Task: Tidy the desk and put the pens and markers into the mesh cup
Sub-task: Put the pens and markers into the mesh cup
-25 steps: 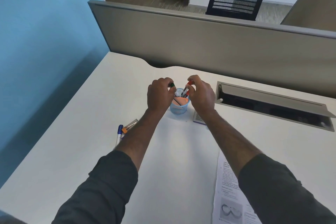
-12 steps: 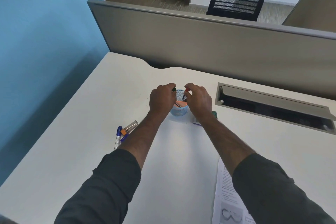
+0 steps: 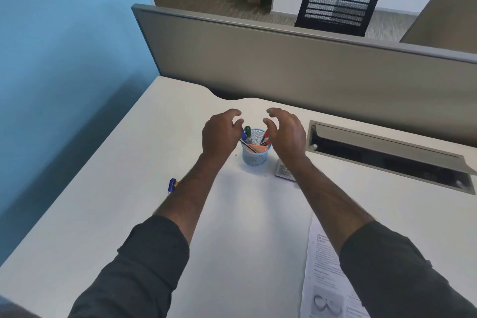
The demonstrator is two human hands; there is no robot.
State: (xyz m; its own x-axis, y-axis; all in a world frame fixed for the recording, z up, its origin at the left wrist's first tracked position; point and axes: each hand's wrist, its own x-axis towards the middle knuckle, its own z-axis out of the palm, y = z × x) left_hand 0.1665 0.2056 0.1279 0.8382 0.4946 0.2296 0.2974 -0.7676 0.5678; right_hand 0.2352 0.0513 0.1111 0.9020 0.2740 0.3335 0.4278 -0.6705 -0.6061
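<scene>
The round blue mesh cup [image 3: 255, 156] stands on the white desk [image 3: 108, 188] between 2 hands. The left hand [image 3: 221, 134] and right hand [image 3: 286, 134] hold nothing; their fingers are loosely curved. The cup holds a green-capped marker [image 3: 248, 133], a blue pen, red pens and an orange note. 1 blue-capped pen [image 3: 171, 185] peeks from behind the left arm. The printed paper sheet [image 3: 325, 273] has words too small to read.

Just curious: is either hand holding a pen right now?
No; the left hand and right hand hang open beside the mesh cup.
</scene>
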